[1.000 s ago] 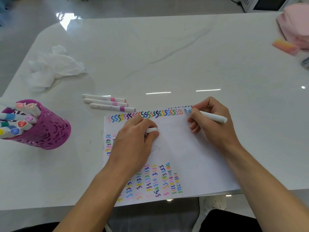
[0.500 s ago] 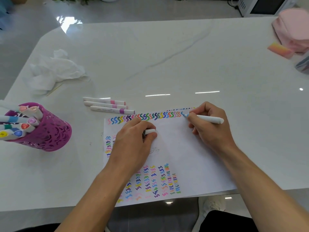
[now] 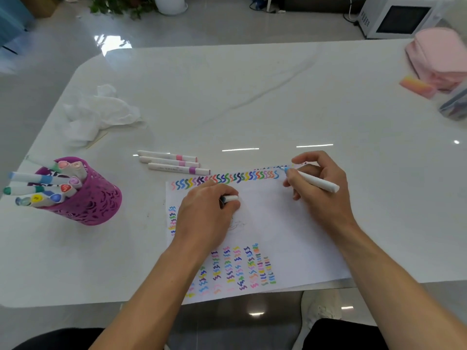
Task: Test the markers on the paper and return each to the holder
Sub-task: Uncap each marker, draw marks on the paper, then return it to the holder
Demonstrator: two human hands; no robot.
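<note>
A white paper (image 3: pixel 285 231) covered with rows of coloured squiggles lies at the table's near edge. My right hand (image 3: pixel 318 193) grips a white marker (image 3: pixel 317 183) with a light blue tip, which touches the paper's top edge at the right end of the squiggle row. My left hand (image 3: pixel 204 215) rests on the paper and holds a white marker cap (image 3: pixel 231 198) between thumb and fingers. A purple perforated holder (image 3: pixel 86 198) with several markers stands at the left. Three capped markers (image 3: pixel 174 163) with pink and purple bands lie side by side above the paper.
A crumpled white tissue (image 3: pixel 98 114) lies at the back left of the white marble table (image 3: pixel 252 97). A pink bag (image 3: pixel 439 56), a pink-orange eraser (image 3: pixel 417 86) and a clear case (image 3: pixel 454 107) sit at the far right. A microwave (image 3: pixel 399 16) stands on the floor beyond.
The marker tip has drawn one more light blue squiggle at the row's right end. The view has tilted up a little. My left hand has stayed still on the paper.
</note>
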